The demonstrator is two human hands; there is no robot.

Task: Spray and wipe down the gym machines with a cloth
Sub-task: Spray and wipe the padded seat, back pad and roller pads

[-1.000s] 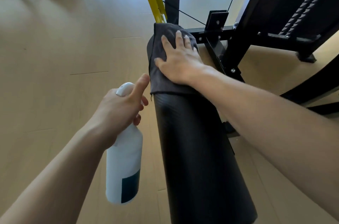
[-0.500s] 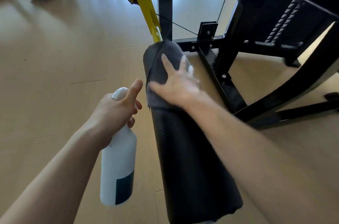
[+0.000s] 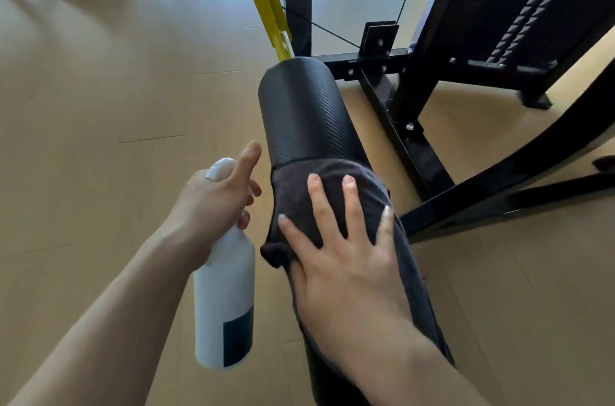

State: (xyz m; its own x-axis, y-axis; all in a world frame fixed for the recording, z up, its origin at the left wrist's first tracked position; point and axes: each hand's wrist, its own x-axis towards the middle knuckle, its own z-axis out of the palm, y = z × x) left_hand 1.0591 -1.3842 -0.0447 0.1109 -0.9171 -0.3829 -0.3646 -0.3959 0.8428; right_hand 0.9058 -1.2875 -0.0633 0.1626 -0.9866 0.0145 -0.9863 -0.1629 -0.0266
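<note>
Head view: your right hand [image 3: 346, 259] presses the dark cloth [image 3: 332, 192] flat, fingers spread, on the near half of the black roller pad [image 3: 299, 109].
Its long axis runs away from you; the far half lies bare ahead of your fingertips. Your left hand [image 3: 216, 199] grips the spray bottle [image 3: 226, 299] just beside it.

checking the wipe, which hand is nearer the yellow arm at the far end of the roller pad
Left. The left hand grips the spray bottle beside the roller pad, somewhat closer to the yellow arm. The right hand presses the cloth farther down the pad.
</note>
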